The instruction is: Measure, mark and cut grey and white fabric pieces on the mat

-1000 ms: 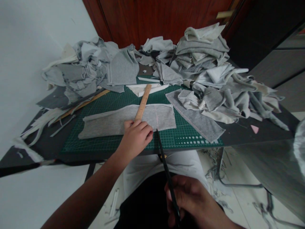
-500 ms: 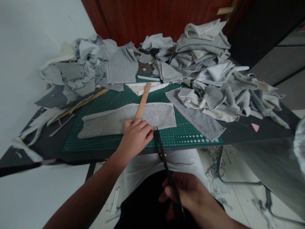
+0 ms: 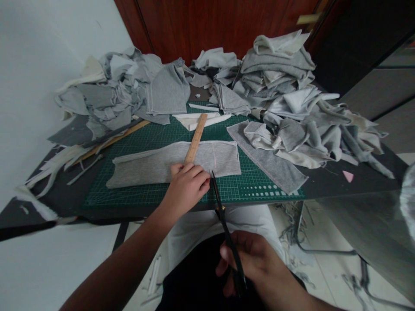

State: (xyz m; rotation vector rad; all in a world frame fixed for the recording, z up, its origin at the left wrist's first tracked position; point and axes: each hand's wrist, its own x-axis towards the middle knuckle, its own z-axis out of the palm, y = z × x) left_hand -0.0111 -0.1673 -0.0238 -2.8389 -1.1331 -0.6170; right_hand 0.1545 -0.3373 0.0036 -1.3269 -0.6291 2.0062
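Note:
A pair of black scissors [image 3: 221,210] is in my right hand [image 3: 249,259], fingers wrapped round the handles, with the blades pointing away from me. Their tip reaches the near edge of a long grey fabric piece [image 3: 145,168], close to a faint pink line drawn across it. My left hand [image 3: 190,183] rests on that near edge, left of the tip, its fingers curled and pinching the cloth. From under this hand a wooden ruler [image 3: 196,140] runs away across the fabric; its near end is hidden. Everything lies on a green cutting mat [image 3: 129,196].
Heaps of grey fabric scraps stand at the back left [image 3: 113,90] and right [image 3: 279,65]. Right of the worked piece lies another grey cloth strip [image 3: 269,164]. A pink chalk triangle [image 3: 348,176] sits near the right edge, and a long wooden stick [image 3: 116,140] lies on the left.
The view has shifted slightly. The scissors and both hands keep almost the same place at the fabric's near edge; no clear change in the cloth shows.

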